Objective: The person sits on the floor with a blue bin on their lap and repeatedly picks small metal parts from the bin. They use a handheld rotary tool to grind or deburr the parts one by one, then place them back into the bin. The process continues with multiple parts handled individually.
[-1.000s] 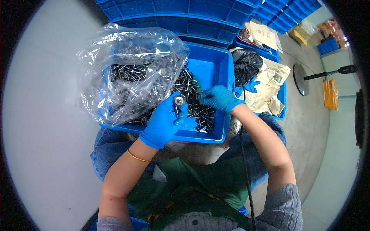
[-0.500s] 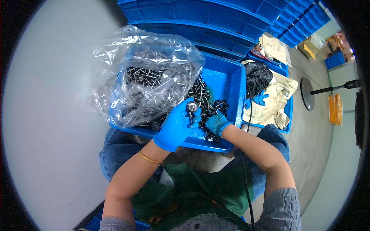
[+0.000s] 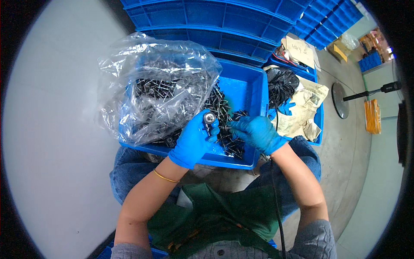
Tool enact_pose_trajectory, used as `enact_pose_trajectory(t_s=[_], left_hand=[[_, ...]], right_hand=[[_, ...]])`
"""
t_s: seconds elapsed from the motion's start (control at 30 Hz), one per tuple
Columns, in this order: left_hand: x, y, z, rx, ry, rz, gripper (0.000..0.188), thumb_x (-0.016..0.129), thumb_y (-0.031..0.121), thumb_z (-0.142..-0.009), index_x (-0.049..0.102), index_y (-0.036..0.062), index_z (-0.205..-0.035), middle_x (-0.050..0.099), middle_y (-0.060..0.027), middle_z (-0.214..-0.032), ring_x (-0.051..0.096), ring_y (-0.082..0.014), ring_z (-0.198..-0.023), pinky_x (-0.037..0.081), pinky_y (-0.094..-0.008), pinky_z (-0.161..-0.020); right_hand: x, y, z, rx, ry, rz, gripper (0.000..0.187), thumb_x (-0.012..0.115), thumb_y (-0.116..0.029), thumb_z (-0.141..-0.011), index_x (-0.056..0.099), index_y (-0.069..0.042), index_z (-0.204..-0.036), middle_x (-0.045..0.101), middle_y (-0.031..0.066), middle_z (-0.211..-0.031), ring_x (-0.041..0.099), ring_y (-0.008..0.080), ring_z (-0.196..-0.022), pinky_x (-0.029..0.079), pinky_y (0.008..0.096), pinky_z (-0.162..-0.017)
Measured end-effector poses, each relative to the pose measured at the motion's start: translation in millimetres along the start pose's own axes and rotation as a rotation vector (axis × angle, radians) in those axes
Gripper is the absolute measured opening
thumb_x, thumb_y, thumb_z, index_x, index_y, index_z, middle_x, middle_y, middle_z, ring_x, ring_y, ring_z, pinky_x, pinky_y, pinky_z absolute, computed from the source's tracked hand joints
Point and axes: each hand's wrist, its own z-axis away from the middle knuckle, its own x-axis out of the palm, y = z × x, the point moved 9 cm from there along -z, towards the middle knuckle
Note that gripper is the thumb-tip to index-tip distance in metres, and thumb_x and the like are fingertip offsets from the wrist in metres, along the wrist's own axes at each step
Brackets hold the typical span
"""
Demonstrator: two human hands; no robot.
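My left hand (image 3: 189, 140), in a blue glove, is closed round a metal part with a round silver head (image 3: 209, 118) and a dark shank. Just to its right, my gloved right hand (image 3: 258, 134) has thumb and fingers pinched on a slim screw-like part (image 3: 226, 127), pointing toward the left hand. Both hands are over the front of a blue bin (image 3: 252, 82). Dark, screw-like metal parts (image 3: 219, 101) lie loose in it. A clear plastic bag (image 3: 181, 56) with more of these parts fills the bin's left side.
Stacked blue crates (image 3: 207, 17) rise behind the bin. To the right, another crate holds a black plastic bag (image 3: 282, 84) and brown paper (image 3: 308, 103). A black cable (image 3: 278, 203) hangs by my right forearm. A round stand base (image 3: 340, 100) is on the floor farther right.
My right hand has lifted from among the loose parts, now with a slim part in its fingers beside the left hand. The left hand keeps its hold. The whole view has shifted slightly.
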Motion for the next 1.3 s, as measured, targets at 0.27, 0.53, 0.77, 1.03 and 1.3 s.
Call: enact_pose_trajectory(t_s=[0.27, 0.53, 0.77, 1.03, 1.3], left_hand=[[-2, 0, 1, 0.024, -0.001, -0.025, 0.018, 0.041, 0.022, -0.083, 0.049, 0.0071, -0.08, 0.052, -0.0066, -0.074, 0.048, -0.0154, -0.064, 0.038, -0.0223, -0.048], [13, 2, 10, -0.053, -0.162, 0.096, 0.018, 0.044, 0.017, -0.08, 0.05, 0.0049, -0.093, 0.053, -0.0067, -0.08, 0.049, -0.014, -0.066, 0.04, -0.0197, -0.048], [21, 18, 16, 0.093, -0.085, -0.203, 0.026, 0.046, 0.012, -0.079, 0.048, 0.0072, -0.105, 0.053, -0.0053, -0.087, 0.052, -0.0139, -0.071, 0.043, -0.0206, -0.05], [38, 28, 17, 0.24, 0.03, -0.73, 0.018, 0.052, 0.008, -0.077, 0.055, 0.0063, -0.094, 0.055, -0.0016, -0.08, 0.051, -0.0088, -0.068, 0.043, -0.0199, -0.059], [67, 39, 34, 0.692, -0.115, -1.118, 0.023, 0.057, 0.002, -0.072, 0.057, 0.0052, -0.095, 0.055, -0.0004, -0.081, 0.052, -0.0083, -0.073, 0.043, -0.0213, -0.066]], right_hand=[[9, 25, 8, 0.549, 0.203, -1.569, 0.02, 0.049, -0.021, -0.08, 0.056, -0.005, -0.09, 0.055, 0.0031, -0.07, 0.049, 0.0122, -0.054, 0.036, 0.0216, -0.046], [49, 1, 3, 0.837, 0.084, -2.334, 0.016, 0.049, -0.02, -0.076, 0.051, -0.004, -0.079, 0.052, 0.0066, -0.064, 0.049, 0.0148, -0.051, 0.036, 0.0247, -0.041], [44, -8, 6, 0.863, 0.055, -2.332, 0.016, 0.05, -0.021, -0.076, 0.051, -0.005, -0.078, 0.051, 0.0054, -0.061, 0.047, 0.0145, -0.046, 0.037, 0.0237, -0.038], [53, -17, 2, 0.637, -0.09, -2.05, 0.015, 0.049, -0.021, -0.08, 0.052, -0.006, -0.081, 0.053, 0.0013, -0.068, 0.051, 0.0073, -0.053, 0.039, 0.0171, -0.042], [54, -20, 9, 0.692, -0.103, -2.379, 0.013, 0.044, -0.018, -0.082, 0.049, -0.006, -0.081, 0.051, 0.0023, -0.064, 0.046, 0.0087, -0.047, 0.036, 0.0193, -0.039]])
